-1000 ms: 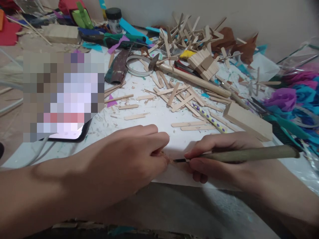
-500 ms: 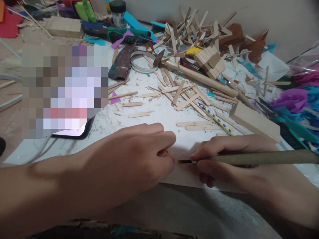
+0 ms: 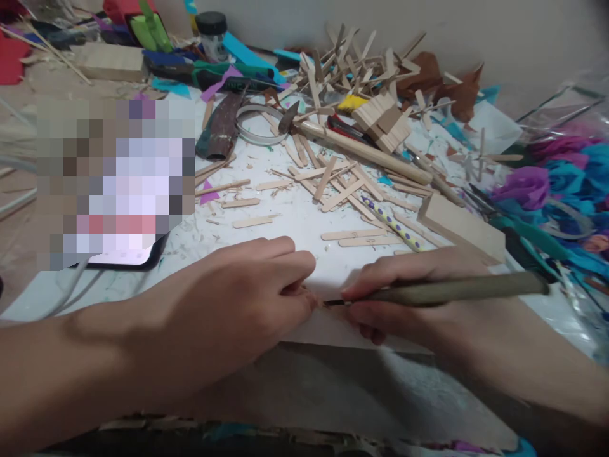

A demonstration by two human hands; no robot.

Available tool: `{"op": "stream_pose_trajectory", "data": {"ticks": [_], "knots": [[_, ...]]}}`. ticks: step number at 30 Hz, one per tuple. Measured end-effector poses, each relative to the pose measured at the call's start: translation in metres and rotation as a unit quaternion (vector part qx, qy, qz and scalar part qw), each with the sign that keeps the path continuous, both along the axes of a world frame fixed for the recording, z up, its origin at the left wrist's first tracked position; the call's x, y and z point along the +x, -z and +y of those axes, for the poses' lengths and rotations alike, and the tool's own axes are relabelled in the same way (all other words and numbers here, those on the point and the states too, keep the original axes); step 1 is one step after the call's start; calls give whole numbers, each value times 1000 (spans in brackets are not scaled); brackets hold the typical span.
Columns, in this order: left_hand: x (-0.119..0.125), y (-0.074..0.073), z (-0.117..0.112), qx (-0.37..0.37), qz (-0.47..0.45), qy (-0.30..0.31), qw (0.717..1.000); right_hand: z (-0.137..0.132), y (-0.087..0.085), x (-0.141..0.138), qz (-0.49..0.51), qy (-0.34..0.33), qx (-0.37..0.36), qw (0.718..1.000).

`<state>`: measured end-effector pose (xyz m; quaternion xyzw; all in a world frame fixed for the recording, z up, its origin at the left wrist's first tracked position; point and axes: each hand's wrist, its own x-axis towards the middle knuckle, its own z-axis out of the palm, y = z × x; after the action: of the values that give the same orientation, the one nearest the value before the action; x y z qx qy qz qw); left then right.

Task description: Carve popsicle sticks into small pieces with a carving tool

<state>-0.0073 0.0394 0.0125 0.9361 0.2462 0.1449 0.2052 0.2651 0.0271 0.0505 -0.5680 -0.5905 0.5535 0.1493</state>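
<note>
My left hand (image 3: 242,304) rests on the white work surface (image 3: 304,222) near its front edge, fingers curled tight and pinching a small piece of wood that is almost wholly hidden under the fingertips. My right hand (image 3: 409,304) grips a long tool with a thick olive-brown handle (image 3: 457,289) like a pen. Its thin dark tip (image 3: 333,303) points left and meets the spot where my left fingertips press down. The two hands nearly touch.
Flat wooden craft sticks (image 3: 342,190) lie scattered across the middle, with a heap of them at the back. A hammer (image 3: 352,147), a metal ring (image 3: 254,124), a wood block (image 3: 459,222), a phone (image 3: 128,257), a jar (image 3: 212,35) and coloured paper flowers (image 3: 547,184) surround the hands.
The view swayed right and back. Both hands stay pressed together at the same spot, the tool tip still against the pinched piece.
</note>
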Motion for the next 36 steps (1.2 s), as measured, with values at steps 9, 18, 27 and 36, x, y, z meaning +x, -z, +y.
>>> {"op": "stream_pose_trajectory", "data": {"ticks": [9, 18, 27, 36], "knots": [[2, -6, -3, -115, -35, -100, 988, 49, -21, -9, 6, -171, -43, 984], [2, -7, 2, -98, -18, -60, 993, 70, -21, -17, -21, -234, -47, 971], [5, -8, -3, -209, -33, -160, 964, 61, -29, -24, -87, -242, 16, 966], [2, -7, 3, -212, 0, -128, 969, 56, -32, -38, -151, -225, 32, 962]]}}
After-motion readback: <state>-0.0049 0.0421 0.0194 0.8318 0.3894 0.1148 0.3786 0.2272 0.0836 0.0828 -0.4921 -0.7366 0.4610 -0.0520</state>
